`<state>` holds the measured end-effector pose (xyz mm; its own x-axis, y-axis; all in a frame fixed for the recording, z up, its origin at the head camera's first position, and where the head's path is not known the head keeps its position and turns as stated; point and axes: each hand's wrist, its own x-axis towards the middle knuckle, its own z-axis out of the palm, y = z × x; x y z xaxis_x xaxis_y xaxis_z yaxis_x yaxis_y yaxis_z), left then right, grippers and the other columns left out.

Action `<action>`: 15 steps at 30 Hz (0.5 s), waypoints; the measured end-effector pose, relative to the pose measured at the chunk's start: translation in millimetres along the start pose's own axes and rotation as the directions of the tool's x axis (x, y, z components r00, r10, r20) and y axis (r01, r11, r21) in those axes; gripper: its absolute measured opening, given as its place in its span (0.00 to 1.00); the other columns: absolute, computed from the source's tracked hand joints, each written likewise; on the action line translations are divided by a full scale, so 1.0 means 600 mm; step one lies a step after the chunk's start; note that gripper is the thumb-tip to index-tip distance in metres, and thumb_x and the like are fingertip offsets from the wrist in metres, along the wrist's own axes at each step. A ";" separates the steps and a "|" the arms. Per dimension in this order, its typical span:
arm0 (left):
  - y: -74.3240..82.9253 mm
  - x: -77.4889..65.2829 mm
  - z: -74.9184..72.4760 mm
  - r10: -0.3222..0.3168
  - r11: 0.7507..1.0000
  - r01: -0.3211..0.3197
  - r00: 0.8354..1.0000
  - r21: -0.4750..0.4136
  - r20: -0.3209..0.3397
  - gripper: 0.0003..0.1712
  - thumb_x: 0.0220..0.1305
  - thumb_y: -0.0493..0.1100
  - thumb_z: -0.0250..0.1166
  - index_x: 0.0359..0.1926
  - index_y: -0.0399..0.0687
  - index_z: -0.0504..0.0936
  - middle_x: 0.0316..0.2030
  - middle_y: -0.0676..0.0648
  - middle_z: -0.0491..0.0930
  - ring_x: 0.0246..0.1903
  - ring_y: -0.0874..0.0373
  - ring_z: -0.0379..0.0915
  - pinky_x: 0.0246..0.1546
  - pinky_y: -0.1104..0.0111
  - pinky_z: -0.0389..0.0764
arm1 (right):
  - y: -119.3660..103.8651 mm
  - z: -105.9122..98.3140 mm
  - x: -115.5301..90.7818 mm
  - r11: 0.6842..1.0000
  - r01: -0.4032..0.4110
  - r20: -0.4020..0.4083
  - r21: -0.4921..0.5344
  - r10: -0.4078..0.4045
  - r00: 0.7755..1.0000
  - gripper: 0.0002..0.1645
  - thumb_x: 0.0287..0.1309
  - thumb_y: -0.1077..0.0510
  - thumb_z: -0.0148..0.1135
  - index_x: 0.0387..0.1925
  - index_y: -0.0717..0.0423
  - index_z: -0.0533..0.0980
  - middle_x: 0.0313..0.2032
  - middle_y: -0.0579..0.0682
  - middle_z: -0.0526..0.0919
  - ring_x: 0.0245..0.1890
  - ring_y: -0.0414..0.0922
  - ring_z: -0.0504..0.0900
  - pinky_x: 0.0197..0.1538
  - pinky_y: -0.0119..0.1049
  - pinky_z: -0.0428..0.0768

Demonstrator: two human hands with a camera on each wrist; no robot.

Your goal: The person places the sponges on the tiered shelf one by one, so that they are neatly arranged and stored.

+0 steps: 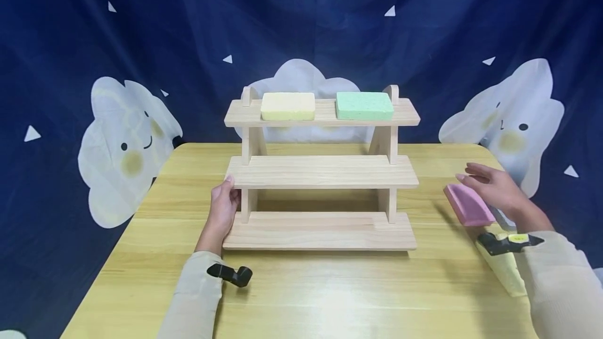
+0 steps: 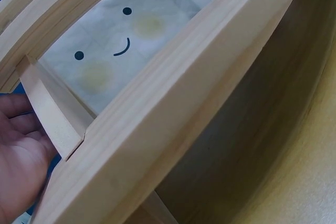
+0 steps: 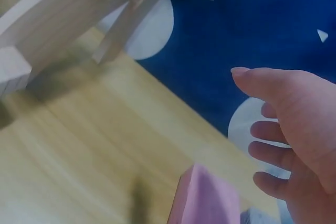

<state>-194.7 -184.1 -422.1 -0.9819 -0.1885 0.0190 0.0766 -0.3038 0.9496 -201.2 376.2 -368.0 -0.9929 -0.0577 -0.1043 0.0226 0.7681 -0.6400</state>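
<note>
A three-tier wooden shelf stand [image 1: 325, 171] stands on the table. On its top tier lie a pale yellow sponge [image 1: 288, 106] and a mint green sponge [image 1: 364, 106], side by side with a gap. My left hand [image 1: 222, 208] grips the stand's left side, thumb at the end of the middle tier; in the left wrist view its fingers reach behind the upright [image 2: 55, 108]. Over at the right, my right hand [image 1: 498, 191] hovers with loosely bent fingers above a pink sponge [image 1: 466, 205], holding nothing. A grey piece [image 1: 503, 219] is partly hidden under that hand.
Another pale yellow block [image 1: 504, 268] lies at the table's right edge, partly covered by the right sleeve [image 1: 556, 276]. Behind the wood-grain table [image 1: 301, 292] hangs a dark blue curtain [image 1: 198, 25] with white clouds and triangles.
</note>
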 end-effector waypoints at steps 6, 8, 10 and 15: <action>-0.001 -0.002 0.001 -0.011 1.000 0.011 1.000 0.014 -0.005 0.16 0.71 0.43 0.43 0.30 0.43 0.73 0.26 0.51 0.69 0.30 0.62 0.65 0.38 0.75 0.72 | 0.031 0.018 -0.018 1.000 -0.016 -0.068 -0.003 0.016 0.998 0.45 0.66 0.42 0.49 0.65 0.76 0.52 0.61 0.77 0.60 0.59 0.72 0.62 0.34 0.10 0.61; 0.000 -0.003 0.000 -0.012 1.000 0.012 1.000 0.022 -0.003 0.15 0.71 0.43 0.43 0.33 0.42 0.73 0.27 0.52 0.70 0.32 0.63 0.67 0.40 0.74 0.73 | 0.040 0.024 -0.023 0.999 -0.035 -0.092 -0.008 0.034 0.995 0.45 0.66 0.42 0.49 0.65 0.77 0.52 0.60 0.78 0.61 0.58 0.72 0.63 0.34 0.11 0.61; 0.000 -0.002 0.000 -0.006 1.000 0.005 1.000 0.025 0.004 0.15 0.72 0.43 0.43 0.35 0.41 0.73 0.28 0.53 0.72 0.33 0.64 0.67 0.41 0.74 0.73 | 0.048 0.030 -0.028 0.998 -0.059 -0.117 -0.004 0.058 0.991 0.45 0.66 0.42 0.48 0.65 0.77 0.53 0.59 0.79 0.62 0.57 0.72 0.63 0.38 0.16 0.67; 0.001 -0.001 0.000 0.004 1.000 -0.004 1.000 0.021 0.011 0.15 0.71 0.43 0.43 0.33 0.42 0.74 0.27 0.53 0.72 0.32 0.64 0.68 0.40 0.74 0.73 | 0.064 0.044 -0.036 0.993 -0.110 -0.156 -0.044 0.102 0.982 0.47 0.65 0.40 0.47 0.64 0.78 0.53 0.56 0.79 0.64 0.57 0.72 0.64 0.55 0.56 0.67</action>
<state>-194.4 -184.0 -421.6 -0.9834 -0.1798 0.0261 0.0772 -0.2834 0.9559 -175.6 390.2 -410.2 -0.9914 0.1216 -0.0490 0.1269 0.7969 -0.5906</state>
